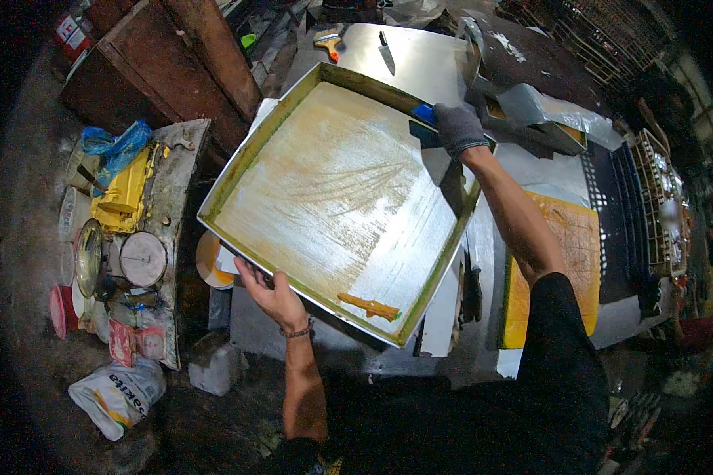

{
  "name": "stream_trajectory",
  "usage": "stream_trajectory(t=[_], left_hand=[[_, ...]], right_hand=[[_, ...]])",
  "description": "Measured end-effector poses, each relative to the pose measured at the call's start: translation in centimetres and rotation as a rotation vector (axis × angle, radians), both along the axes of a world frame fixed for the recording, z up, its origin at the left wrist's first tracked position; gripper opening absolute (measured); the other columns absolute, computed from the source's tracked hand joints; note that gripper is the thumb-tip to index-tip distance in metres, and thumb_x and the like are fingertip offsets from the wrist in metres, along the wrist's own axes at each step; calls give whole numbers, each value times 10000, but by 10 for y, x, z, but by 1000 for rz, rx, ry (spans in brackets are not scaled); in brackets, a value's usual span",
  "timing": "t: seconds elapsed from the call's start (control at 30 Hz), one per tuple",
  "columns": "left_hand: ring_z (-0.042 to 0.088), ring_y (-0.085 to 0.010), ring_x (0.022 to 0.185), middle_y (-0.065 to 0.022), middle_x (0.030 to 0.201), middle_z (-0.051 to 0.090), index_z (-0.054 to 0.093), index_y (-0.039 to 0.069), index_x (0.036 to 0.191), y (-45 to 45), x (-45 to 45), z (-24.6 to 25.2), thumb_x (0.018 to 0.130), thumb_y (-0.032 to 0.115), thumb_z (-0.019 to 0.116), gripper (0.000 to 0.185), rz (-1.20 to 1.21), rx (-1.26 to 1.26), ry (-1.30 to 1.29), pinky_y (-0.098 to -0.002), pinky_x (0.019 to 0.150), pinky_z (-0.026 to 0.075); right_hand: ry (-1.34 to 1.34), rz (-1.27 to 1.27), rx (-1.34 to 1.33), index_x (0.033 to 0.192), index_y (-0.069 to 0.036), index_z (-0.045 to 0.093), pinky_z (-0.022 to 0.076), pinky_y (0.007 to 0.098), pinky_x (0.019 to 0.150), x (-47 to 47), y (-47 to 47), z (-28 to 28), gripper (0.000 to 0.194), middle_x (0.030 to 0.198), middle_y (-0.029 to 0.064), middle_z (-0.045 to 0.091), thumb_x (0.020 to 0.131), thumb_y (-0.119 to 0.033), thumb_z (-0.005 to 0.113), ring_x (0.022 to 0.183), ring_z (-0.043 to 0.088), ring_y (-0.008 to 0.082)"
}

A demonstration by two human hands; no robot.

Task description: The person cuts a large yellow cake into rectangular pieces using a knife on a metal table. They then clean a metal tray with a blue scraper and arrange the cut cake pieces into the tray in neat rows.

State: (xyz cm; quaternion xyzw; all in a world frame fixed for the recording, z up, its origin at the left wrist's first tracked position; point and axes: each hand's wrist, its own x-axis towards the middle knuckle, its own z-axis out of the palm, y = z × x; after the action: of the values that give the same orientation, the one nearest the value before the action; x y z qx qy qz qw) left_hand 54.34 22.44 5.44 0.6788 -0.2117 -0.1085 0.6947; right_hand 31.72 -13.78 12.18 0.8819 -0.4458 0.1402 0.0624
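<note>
A large square metal baking pan (327,196) is tilted in front of me, its inner walls coated in greenish-brown residue. My left hand (276,297), bare with a bracelet at the wrist, supports the pan's near left rim. On my right hand (458,127) is a grey glove. It grips a blue tool (425,114), perhaps a scraper, against the far right inner wall; most of the tool is hidden by the hand. Streaks mark the pan's floor, and a rolled strip of brown crust (369,307) lies along the near edge.
A slab of yellow cake (561,261) lies on the table to the right. Beyond the pan, a brush (328,43) and a knife (387,53) rest on a metal sheet (428,50). A side table (181,160) at left bears yellow fat-like blocks (125,196) and a scale (143,259).
</note>
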Motion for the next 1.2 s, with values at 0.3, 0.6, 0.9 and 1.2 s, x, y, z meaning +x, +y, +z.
stream_trajectory(t=[0.3, 0.6, 0.9, 1.2], left_hand=[[234, -405, 1471, -319, 1587, 160, -5, -54, 1565, -10, 1, 9, 731, -79, 415, 934, -149, -183, 129, -464, 1225, 152], [230, -417, 1468, -290, 1589, 175, 81, -8, 1575, -17, 1, 7, 700, 33, 443, 948, -135, -223, 92, -489, 1229, 171], [354, -467, 1337, -352, 1491, 275, 141, -94, 1534, -14, -2, 11, 743, 193, 483, 909, -18, -46, -44, -534, 1166, 248], [323, -505, 1371, -361, 1486, 311, 137, -101, 1525, -15, 3, 19, 785, 77, 491, 840, -29, -81, 30, -557, 1183, 209]], right_hand=[[110, -183, 84, 991, -74, 674, 551, 505, 804, 30, -1, -3, 192, 931, 221, 709, 883, -214, 597, 915, 697, 415], [104, -124, 234, 983, -44, 668, 531, 512, 778, 48, 53, -17, 223, 932, 245, 695, 844, -213, 629, 876, 674, 443], [-7, -53, 501, 986, -80, 632, 547, 485, 690, 103, 234, -13, 534, 828, 194, 704, 686, -468, 843, 752, 694, 419], [77, 29, 588, 992, -66, 628, 533, 497, 640, 130, 300, 21, 295, 755, 220, 670, 839, -305, 708, 735, 679, 436]])
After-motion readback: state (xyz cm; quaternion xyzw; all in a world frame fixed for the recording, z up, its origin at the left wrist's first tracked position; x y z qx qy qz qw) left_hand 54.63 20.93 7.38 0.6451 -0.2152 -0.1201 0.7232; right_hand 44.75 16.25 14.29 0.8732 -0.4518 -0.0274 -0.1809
